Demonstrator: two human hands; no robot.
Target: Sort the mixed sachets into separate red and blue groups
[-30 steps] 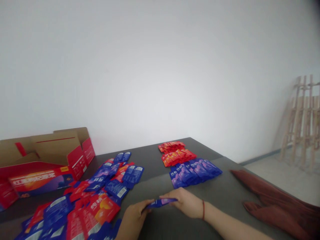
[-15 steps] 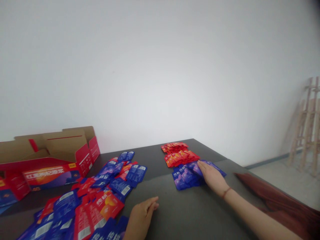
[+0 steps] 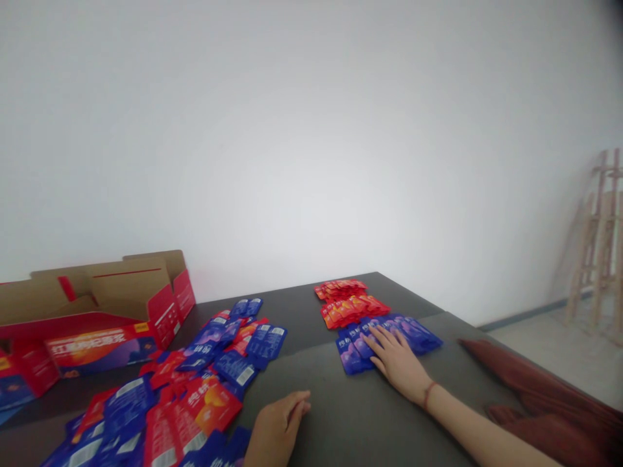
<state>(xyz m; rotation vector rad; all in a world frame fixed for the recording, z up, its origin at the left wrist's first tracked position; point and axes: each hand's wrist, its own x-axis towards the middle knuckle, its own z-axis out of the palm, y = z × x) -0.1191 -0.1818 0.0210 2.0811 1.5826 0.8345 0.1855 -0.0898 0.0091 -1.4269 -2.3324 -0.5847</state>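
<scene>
While the right grip (image 3: 396, 363) lies palm-down and spread wide, it rests on top of a row of blue sachets (image 3: 351, 357), open and not closed around any of them. That row runs from about 11 to 1 o'clock beneath the grip, with the sachets overlapping and printed with white lettering. Just beyond it, at the grip's 12 o'clock, two tight rows of red sachets (image 3: 351, 311) sit close together on the dark grey counter (image 3: 316, 415). A red string bracelet (image 3: 428, 395) circles the right wrist.

The left grip (image 3: 277, 428) rests on the counter at about 6 o'clock from the wearer's view, loosely curled and holding nothing. At its 10 o'clock, just beside it, spreads a loose heap of mixed blue and red sachets (image 3: 209, 383), lying at different angles and overlapping. Further out at 9 o'clock, a red-printed cardboard carton (image 3: 102, 347) stands with its flaps open beside the heap. A rust-red cloth (image 3: 530, 389) lies along the counter's right edge at 3 o'clock, and wooden easels (image 3: 598, 253) lean at 2 o'clock, well apart on the floor.
</scene>
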